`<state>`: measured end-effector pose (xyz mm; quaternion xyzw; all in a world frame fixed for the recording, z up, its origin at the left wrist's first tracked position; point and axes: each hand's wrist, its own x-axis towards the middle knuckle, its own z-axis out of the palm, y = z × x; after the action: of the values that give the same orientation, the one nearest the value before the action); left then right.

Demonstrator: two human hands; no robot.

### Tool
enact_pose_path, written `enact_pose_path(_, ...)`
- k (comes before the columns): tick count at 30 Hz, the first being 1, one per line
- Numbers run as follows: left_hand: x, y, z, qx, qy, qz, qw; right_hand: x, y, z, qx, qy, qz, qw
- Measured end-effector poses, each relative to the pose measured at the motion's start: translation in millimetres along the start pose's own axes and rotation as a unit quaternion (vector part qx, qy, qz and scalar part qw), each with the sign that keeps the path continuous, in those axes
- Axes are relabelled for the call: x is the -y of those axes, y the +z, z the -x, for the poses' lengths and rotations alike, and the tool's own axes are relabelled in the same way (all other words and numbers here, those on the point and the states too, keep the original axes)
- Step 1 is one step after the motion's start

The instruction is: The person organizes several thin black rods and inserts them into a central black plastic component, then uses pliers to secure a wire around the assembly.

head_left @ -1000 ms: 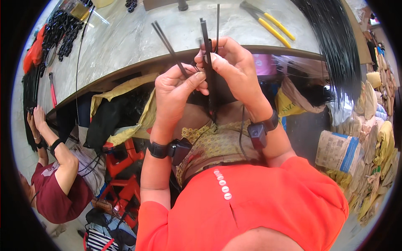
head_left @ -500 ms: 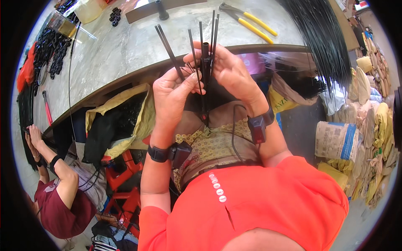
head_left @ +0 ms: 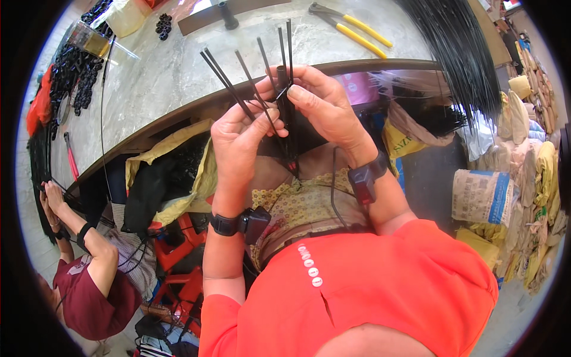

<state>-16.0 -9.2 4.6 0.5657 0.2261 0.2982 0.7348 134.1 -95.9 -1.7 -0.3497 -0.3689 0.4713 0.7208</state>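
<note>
A dark bundle of thin black rods (head_left: pixel 225 80) and a thicker black tube (head_left: pixel 281 74) stands upright in front of my lap, its lower end between my legs. My left hand (head_left: pixel 241 131) is closed, pinching several of the rods, which fan out to the upper left. My right hand (head_left: pixel 327 110) curls round the tube, its thumb against the front near the rods and its fingers behind. Two rods (head_left: pixel 289 44) rise just above the right fingers. Where the rods cross the tube, the details are too small to make out.
Beyond my hands, yellow-handled pincers (head_left: pixel 360 38) lie on the grey table (head_left: pixel 160 77). Long black strands (head_left: pixel 458 53) hang over its right end. An open yellow sack (head_left: pixel 199 172) of black pieces is below left. At far left a co-worker's hands (head_left: pixel 52 193) hold black strands.
The rods in my left hand lean farther left. My right thumb has come round to the front of the tube, and the rods near it have shifted left.
</note>
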Motion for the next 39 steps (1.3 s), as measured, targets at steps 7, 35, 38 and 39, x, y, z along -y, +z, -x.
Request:
enact_pose_path(7, 5.9, 7.5, 8.8, -0.074, 0.029, 0.01, 0.997, -3.6, 20.5, -0.3, -0.068, -0.064, 0.108, 0.99)
enact_pose_path(35, 12.6, -1.9, 10.7, -0.112, 0.014, 0.036, 0.993, -10.5, 26.5, 0.2, -0.027, 0.0, 0.117, 0.993)
enact_pose_path(38, 21.3, 0.8, 9.1, -0.132, 0.037, 0.085, 0.987, -15.6, 26.9, -2.0, -0.02, -0.047, 0.214, 0.976)
enact_pose_path(39, 24.1, 1.3, 8.6, -0.142, 0.045, 0.102, 0.984, -17.8, 27.9, -3.7, -0.021, -0.071, 0.266, 0.961)
